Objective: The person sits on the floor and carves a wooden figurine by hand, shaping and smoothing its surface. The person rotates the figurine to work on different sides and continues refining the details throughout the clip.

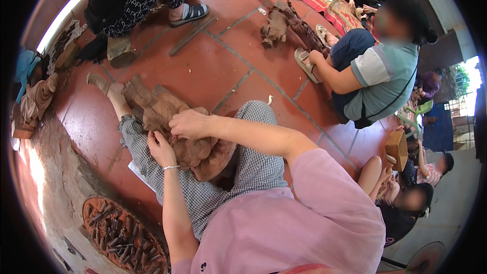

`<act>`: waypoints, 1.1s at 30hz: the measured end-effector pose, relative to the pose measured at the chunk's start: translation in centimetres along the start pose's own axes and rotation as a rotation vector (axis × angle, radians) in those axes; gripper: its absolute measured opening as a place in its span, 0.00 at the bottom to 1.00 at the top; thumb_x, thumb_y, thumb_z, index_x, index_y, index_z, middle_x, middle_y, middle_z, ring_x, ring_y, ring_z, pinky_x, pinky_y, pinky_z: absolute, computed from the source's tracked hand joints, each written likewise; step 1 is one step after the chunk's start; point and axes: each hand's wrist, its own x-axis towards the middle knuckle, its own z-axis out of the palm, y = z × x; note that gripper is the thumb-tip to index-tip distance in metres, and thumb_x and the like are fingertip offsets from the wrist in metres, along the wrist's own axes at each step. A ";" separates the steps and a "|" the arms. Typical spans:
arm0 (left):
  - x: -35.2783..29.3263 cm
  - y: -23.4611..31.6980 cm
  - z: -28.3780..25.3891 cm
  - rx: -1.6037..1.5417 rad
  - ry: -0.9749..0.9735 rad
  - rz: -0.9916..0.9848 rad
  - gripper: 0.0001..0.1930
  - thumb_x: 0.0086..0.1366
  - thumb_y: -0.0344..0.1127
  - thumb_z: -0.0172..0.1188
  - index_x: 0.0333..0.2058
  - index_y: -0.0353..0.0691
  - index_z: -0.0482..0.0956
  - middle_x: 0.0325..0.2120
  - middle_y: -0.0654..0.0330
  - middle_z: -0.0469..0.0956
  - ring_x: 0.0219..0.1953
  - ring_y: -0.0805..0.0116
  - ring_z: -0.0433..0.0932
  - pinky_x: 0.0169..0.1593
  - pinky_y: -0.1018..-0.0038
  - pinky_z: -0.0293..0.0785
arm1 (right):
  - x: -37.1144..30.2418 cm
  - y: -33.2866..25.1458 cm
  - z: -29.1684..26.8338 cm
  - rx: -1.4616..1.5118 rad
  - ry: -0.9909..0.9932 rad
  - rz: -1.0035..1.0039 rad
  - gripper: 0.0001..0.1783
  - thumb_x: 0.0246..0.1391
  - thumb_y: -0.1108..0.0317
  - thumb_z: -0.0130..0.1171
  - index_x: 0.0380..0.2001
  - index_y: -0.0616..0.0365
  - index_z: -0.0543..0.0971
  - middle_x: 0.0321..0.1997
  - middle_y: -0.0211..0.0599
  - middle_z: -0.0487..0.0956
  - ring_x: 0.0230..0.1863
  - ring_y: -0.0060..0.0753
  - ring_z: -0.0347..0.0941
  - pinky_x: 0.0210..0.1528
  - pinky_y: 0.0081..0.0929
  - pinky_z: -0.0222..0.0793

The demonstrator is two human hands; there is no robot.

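A large brown wood carving (195,152) with rounded, lumpy relief lies across my legs, its far end between my shins. My left hand (161,149), with a thin bracelet at the wrist, holds the carving's left side with bent fingers. Just beyond it, my right hand (188,124) is closed and pressed to the top of the carving. Whatever those fingers pinch is hidden, too small to make out. My checked trousers (258,139) are under and beside the wood.
At lower left, a round tray (87,213) holds many dark carving tools and reddish dust. A wooden bar (193,35) and another carved piece (275,28) lie on the tiled floor. A person in a teal shirt (393,81) squats at right; another in sandals (188,14) sits ahead.
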 end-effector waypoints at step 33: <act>-0.2 0.5 0.5 -0.031 0.006 -0.003 0.24 0.70 0.43 0.52 0.55 0.27 0.72 0.50 0.43 0.76 0.51 0.51 0.76 0.56 0.65 0.69 | -0.4 -0.3 0.6 -0.016 0.032 0.100 0.07 0.43 0.67 0.65 0.26 0.56 0.81 0.33 0.33 0.77 0.42 0.39 0.74 0.43 0.36 0.74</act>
